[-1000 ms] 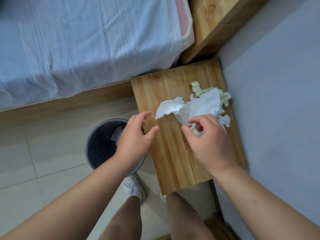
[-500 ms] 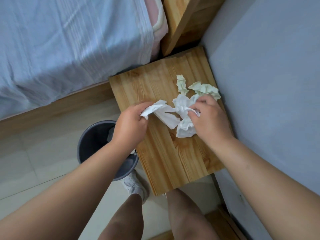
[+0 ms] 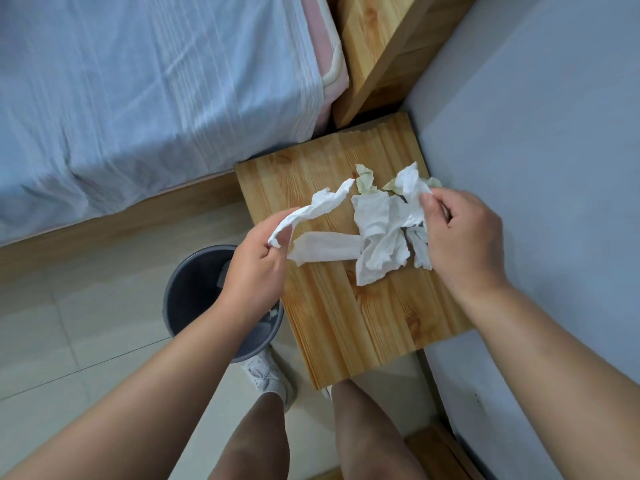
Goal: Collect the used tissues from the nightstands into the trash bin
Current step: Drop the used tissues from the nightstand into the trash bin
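A wooden nightstand stands against the wall, with crumpled white tissues on its top. My left hand pinches one long twisted tissue at the nightstand's left edge and lifts it. My right hand grips a bunch of white tissues near the wall side. A flattened tissue lies between the hands. Two pale green tissues lie behind the bunch. A grey trash bin stands on the floor left of the nightstand, partly under my left forearm, with some paper inside.
A bed with a light blue sheet fills the upper left, on a wooden frame. A wooden headboard stands behind the nightstand. A grey wall runs along the right. My legs and a white shoe are below on the tiled floor.
Both hands have closed on tissues and raised them off the nightstand top. The left hand's tissue has pulled away from the bunch, toward the left.
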